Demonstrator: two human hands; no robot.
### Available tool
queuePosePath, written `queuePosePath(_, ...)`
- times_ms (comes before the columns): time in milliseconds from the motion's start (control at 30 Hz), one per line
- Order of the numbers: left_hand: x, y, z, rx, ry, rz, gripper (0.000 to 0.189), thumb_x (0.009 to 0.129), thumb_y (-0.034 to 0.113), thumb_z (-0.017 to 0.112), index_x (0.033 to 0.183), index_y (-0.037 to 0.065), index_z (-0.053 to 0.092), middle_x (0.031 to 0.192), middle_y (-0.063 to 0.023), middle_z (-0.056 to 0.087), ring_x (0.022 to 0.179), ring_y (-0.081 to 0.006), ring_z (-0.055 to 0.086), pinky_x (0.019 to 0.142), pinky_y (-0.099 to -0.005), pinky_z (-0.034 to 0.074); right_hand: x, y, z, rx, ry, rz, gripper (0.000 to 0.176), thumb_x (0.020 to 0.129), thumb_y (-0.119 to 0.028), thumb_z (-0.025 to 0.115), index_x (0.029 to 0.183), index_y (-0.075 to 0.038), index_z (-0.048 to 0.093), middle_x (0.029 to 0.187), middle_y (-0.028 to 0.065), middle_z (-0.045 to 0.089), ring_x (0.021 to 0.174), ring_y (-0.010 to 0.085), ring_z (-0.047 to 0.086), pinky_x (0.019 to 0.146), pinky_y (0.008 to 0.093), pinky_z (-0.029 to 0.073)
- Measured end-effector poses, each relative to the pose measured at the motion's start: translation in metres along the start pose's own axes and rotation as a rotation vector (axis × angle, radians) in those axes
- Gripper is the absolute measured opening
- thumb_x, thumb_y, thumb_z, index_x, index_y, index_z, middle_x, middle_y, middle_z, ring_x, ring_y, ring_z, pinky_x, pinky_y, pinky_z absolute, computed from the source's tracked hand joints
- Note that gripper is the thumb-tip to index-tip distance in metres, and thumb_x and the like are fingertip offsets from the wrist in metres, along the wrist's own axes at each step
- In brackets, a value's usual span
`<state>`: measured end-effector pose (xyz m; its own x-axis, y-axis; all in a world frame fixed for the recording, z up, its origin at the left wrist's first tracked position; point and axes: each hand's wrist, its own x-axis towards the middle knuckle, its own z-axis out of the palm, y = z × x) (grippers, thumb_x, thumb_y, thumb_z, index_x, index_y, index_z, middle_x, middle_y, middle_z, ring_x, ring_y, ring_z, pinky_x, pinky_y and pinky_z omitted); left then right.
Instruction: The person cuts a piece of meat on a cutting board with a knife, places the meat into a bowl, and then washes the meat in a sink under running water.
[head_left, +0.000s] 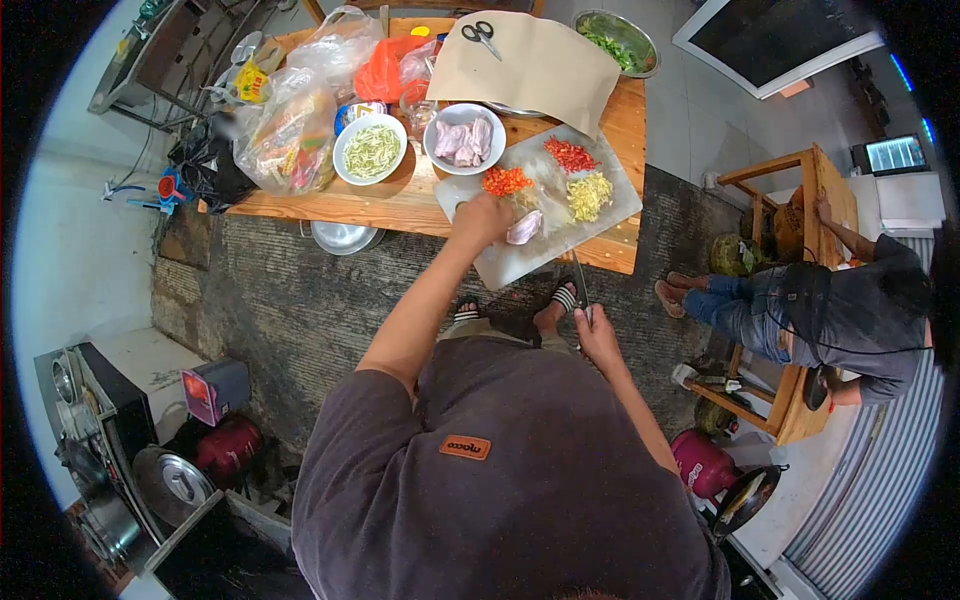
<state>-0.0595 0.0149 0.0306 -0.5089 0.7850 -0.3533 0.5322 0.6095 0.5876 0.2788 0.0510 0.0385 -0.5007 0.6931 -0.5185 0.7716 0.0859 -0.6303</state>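
A pale cutting board (510, 265) lies at an angle over the table's near edge. My left hand (482, 220) is on its left side with curled fingers; what they hold, if anything, is hidden. Beside them lies a piece of raw pink meat (524, 227). My right hand (598, 340) grips a knife (581, 282), its blade pointing toward the board's near edge. Chopped orange-red pieces (507, 181), chopped red pieces (571, 154) and a pale yellow chopped heap (590, 196) rest on the board. Behind it, a white bowl (430, 160) holds more raw meat.
Another white bowl (345, 172) contains pale green shreds. Plastic bags (290, 140) crowd the wooden table's (400, 208) left side. Scissors (482, 38) lie on brown paper (540, 75), near a metal bowl (652, 68) of greens. A person (850, 310) stands at a wooden table on the right.
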Motion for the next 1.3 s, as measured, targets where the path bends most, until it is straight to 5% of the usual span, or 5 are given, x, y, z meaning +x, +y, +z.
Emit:
queuePosePath(200, 0.034, -0.012, -0.057, 0.238, 0.766, 0.048, 0.045, 0.075, 0.036, 0.075, 0.102, 0.002, 0.063, 0.107, -0.0175, 0.06, 0.102, -0.0347, 0.055, 0.085, -0.047, 0.045, -0.004, -0.007, -0.008, -0.034, 0.016, -0.031, 0.034, 0.101, -0.036, 0.05, 0.091, -0.004, 0.043, 0.067, 0.0096, 0.051, 0.052, 0.0201, 0.054, 0.048, 0.0369, 0.042)
queuePosePath(233, 0.04, -0.015, -0.062, 0.303, 0.903, 0.024, 0.047, 0.074, 0.037, 0.075, 0.105, 0.003, 0.063, 0.109, -0.0167, 0.06, 0.104, -0.0345, 0.054, 0.087, -0.0474, 0.043, -0.005, -0.011, -0.011, -0.028, -0.012, 0.008, 0.038, 0.101, -0.04, 0.049, 0.094, -0.003, 0.044, 0.072, 0.0154, 0.054, 0.063, 0.0299, 0.057, 0.057, 0.0421, 0.043)
queuePosePath(267, 0.046, -0.019, -0.064, 0.304, 0.903, 0.022, 0.047, 0.074, 0.037, 0.075, 0.105, 0.003, 0.063, 0.109, -0.0167, 0.06, 0.104, -0.0345, 0.054, 0.087, -0.0474, 0.043, -0.005, -0.013, -0.013, -0.022, -0.039, 0.046, 0.043, 0.1, -0.044, 0.049, 0.097, -0.001, 0.044, 0.077, 0.0213, 0.057, 0.073, 0.0396, 0.06, 0.066, 0.0473, 0.044)
queuePosePath(667, 0.086, -0.047, -0.069, 0.463, 0.65, 0.022, 0.033, 0.075, 0.03, 0.064, 0.096, 0.005, 0.07, 0.098, -0.0148, 0.068, 0.101, -0.0322, 0.06, 0.083, -0.0471, 0.044, -0.002, -0.002, -0.012, 0.034, -0.067, 0.051, 0.043, 0.1, -0.043, 0.048, 0.098, -0.001, 0.044, 0.079, 0.0217, 0.058, 0.074, 0.0403, 0.06, 0.067, 0.0476, 0.044)
queuePosePath(1300, 0.074, -0.075, -0.095, -0.605, 0.564, -0.052, 0.028, 0.087, 0.022, 0.061, 0.097, -0.003, 0.069, 0.084, -0.0214, 0.07, 0.078, -0.0325, 0.069, 0.069, -0.0404, 0.053, -0.001, 0.003, -0.016, 0.029, -0.071, 0.086, 0.041, 0.101, -0.041, 0.049, 0.095, -0.001, 0.043, 0.074, 0.0179, 0.053, 0.068, 0.0341, 0.056, 0.064, 0.0454, 0.042)
